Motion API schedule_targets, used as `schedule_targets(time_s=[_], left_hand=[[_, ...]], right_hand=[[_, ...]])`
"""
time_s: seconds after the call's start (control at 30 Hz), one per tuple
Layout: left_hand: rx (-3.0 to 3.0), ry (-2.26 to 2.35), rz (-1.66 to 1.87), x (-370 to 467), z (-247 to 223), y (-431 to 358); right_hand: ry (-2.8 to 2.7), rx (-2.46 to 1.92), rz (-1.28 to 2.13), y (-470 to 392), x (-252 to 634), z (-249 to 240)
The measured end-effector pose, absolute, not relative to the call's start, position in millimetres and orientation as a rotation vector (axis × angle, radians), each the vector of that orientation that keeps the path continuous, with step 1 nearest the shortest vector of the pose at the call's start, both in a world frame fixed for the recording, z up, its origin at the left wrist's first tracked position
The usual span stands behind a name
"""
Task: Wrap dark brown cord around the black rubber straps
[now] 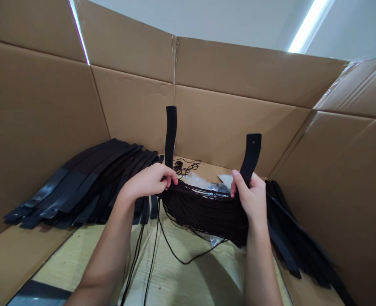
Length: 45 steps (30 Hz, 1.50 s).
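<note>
A thick bundle of black cord [203,214] hangs in many strands between two black flat, slightly curved strips. My left hand [151,180] is closed at the bundle's left end, its thumb and fingertips pinching the cord beside the upright left strip [171,136]. My right hand [253,197] wraps round the lower part of the right strip [252,155], whose top end shows a small hole. Loose cord ends [175,253] droop below the bundle and run toward me on the left. My fingers and the strands hide the strips' lower parts.
Tall cardboard walls [220,117] surround the pale wooden table [181,280]. Overlapping black strips [79,182] lie stacked at left, with more black strips [293,238] at right. Behind the bundle are a tangle of thin cord [183,167] and a clear plastic bag [197,180].
</note>
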<state>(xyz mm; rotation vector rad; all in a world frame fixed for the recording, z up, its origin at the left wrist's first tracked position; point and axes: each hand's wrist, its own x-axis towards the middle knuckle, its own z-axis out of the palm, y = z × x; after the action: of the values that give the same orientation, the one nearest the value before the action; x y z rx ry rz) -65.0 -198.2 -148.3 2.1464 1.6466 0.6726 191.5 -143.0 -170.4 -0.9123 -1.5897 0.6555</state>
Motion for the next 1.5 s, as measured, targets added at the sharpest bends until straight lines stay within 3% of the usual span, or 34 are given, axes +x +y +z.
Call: schedule_targets(time_s=[0.27,0.53,0.73,1.13,1.5], left_hand=[[2.149,1.692,0.749,-79,-145,-209],[1.846,1.815,1.515,-78,-141,-207],[1.611,1.726,1.838,-83,-145,-201],[1.271,1.533,2.054,-104,-141,-198],[1.189,1.527,2.045,-158,-63,-223]], right_hand=[[-1.586,-0.914,0.628,-142,192,-171],[-1.567,-1.015,0.531,-142,191,-169],[-1.601,-1.008,0.523,-140,193,-170],[-1.484,-1.027,0.564,-135,197,-173],[-1.323,-1.076,0.578,-143,231,-168]])
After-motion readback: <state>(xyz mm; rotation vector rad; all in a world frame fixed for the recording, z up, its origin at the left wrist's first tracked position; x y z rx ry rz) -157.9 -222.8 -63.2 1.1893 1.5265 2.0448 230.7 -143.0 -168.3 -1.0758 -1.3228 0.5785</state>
